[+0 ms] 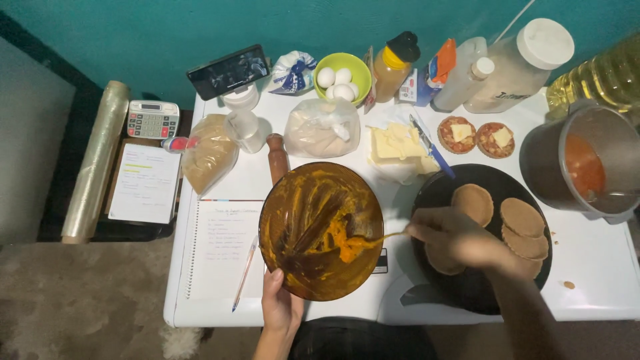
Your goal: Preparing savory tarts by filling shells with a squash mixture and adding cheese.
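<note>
A white desk (587,280) stood against a teal wall (167,33), above a mottled carpet (87,300). At its front edge sat a glossy brown glass bowl (300,200) smeared with orange paste; the left hand (280,308) gripped its rim, while the right hand (457,240) held a spoon (373,237) dipped inside.

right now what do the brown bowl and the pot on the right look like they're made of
Brown bowl: looks like tinted glass or clear plastic; it is see-through amber and glossy under the orange smears. I cannot tell which. Pot: seems to be metal, with a dull grey wall and a soft sheen inside, holding red sauce.
</note>
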